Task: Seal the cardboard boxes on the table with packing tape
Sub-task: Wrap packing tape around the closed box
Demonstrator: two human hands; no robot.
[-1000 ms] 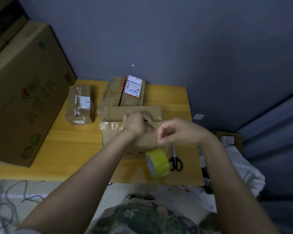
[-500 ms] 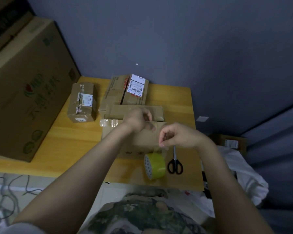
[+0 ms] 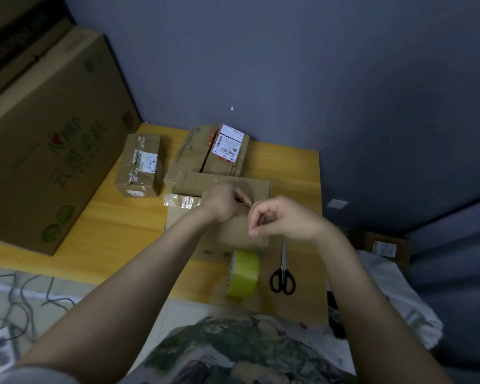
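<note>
Tape roll (image 3: 243,274), yellow-green, stands on edge near front of table (image 3: 117,234), scissors (image 3: 282,278) just beside. Roll light, stiff. Film probably thin, sticky, folds on itself: better take by free end, keep taut.

Right hand (image 3: 283,220) above box (image 3: 237,232): fingers curled, thumb against forefinger. Strip pinched or not, cannot tell. Left hand (image 3: 222,202) curled on box top at seam, grip unclear.

Box plain brown, likely light, walls soft under pressure. Clear tape (image 3: 182,201) shines at left end.

Behind: small taped box (image 3: 139,167), labelled box (image 3: 225,159).

Barcode label (image 3: 227,144) on cardboard box (image 3: 234,168), print illegible
</note>
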